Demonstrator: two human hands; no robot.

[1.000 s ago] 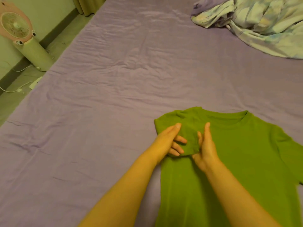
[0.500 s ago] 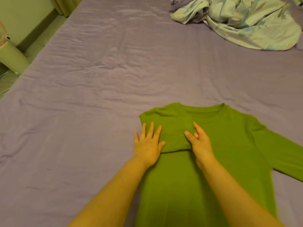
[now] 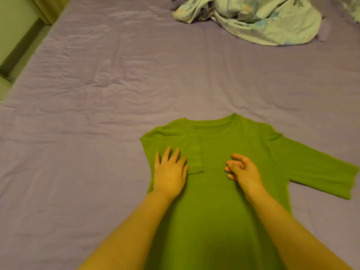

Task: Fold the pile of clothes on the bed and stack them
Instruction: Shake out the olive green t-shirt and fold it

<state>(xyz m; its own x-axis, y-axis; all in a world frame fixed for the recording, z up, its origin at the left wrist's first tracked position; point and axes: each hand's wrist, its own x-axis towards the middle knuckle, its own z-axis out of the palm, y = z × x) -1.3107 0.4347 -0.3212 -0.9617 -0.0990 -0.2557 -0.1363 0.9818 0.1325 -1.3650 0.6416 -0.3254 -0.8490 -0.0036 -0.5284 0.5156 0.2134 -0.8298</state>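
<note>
The left hand (image 3: 170, 172) lies flat, with straight fingers spread, and presses on the folded-in left sleeve (image 3: 187, 152) of the green shirt (image 3: 224, 211). The right hand (image 3: 243, 170) is over the chest of the shirt with its fingers loosely curled; it holds nothing, and I cannot tell if it touches the cloth or only hovers above it.

The shirt looks like thin, soft knit cloth. I judge it to be light and limp, so it will bend wherever it is lifted, and it can slide a little on the sheet. It is not fragile. A good place to take hold is at an edge: the cuff and shoulder seam of the right sleeve (image 3: 315, 172), which is spread out to the side, just beside the right hand.

The shirt lies flat on the purple bed sheet (image 3: 97, 114), its collar away from the person and its body under both forearms. Farther away, well apart from the hands at the far side of the bed, lies a crumpled pale patterned cloth (image 3: 263, 20), not folded yet.
</note>
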